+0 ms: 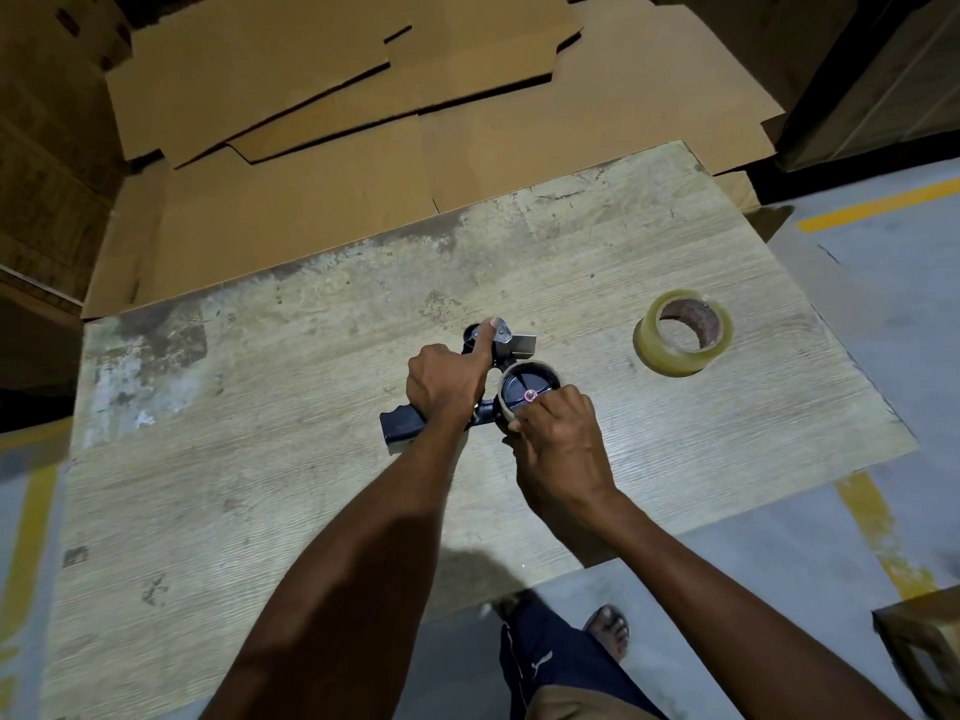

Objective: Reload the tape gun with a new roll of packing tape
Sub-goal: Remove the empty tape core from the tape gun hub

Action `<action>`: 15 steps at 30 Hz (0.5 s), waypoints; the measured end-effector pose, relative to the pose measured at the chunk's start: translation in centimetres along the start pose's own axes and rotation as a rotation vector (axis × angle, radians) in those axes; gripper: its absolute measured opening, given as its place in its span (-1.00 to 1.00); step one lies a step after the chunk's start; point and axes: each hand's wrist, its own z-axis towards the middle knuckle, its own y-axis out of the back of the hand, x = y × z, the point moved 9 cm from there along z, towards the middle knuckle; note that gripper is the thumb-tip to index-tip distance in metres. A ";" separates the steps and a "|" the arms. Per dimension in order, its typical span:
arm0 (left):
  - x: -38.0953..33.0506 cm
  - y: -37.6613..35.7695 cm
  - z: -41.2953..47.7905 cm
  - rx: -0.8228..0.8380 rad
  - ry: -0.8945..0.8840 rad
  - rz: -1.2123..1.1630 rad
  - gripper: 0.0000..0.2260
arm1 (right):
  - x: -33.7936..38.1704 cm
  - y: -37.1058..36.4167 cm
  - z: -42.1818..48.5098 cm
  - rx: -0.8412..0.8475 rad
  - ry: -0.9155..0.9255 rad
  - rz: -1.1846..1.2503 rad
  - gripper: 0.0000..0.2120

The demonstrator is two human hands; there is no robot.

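Note:
A black tape gun (402,431) lies on its side in the middle of the worn wooden table (260,511). My left hand (447,384) presses down on its frame, index finger stretched toward the metal blade end (511,343). A nearly bare cardboard core (530,389) sits on the gun's black spool. My right hand (558,439) grips that core at its near edge. A full roll of clear packing tape (683,332) lies flat on the table, apart to the right.
Flattened cardboard boxes (363,122) are stacked behind the table. Grey floor with yellow lines (878,202) runs along the right. A wooden object (924,652) stands at the lower right. My leg and sandalled foot (608,631) show below the table's near edge.

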 end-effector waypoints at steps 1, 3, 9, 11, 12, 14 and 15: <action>0.0 0.0 -0.1 -0.002 0.001 0.000 -0.13 | -0.1 0.0 0.0 -0.003 -0.012 0.012 -0.81; -0.1 0.0 0.0 -0.005 -0.001 0.001 -0.13 | -0.3 -0.1 0.0 -0.009 -0.030 0.029 -0.80; -0.1 -0.1 0.0 -0.010 0.000 0.011 -0.13 | -1.1 0.2 -0.3 -0.029 -0.041 0.060 -0.72; 0.0 -0.1 0.2 -0.009 0.006 0.002 -0.12 | -0.8 0.3 0.0 -0.027 -0.025 0.065 -0.70; 0.0 0.0 0.3 -0.013 0.011 -0.009 -0.11 | -0.6 0.4 0.2 -0.023 -0.017 0.073 -0.71; 0.1 0.1 0.3 -0.017 0.016 -0.024 -0.09 | -0.5 0.6 0.4 -0.018 -0.017 0.091 -0.71; -0.1 0.1 0.3 -0.014 0.011 -0.022 -0.11 | -0.6 0.7 0.4 -0.015 -0.021 0.099 -0.71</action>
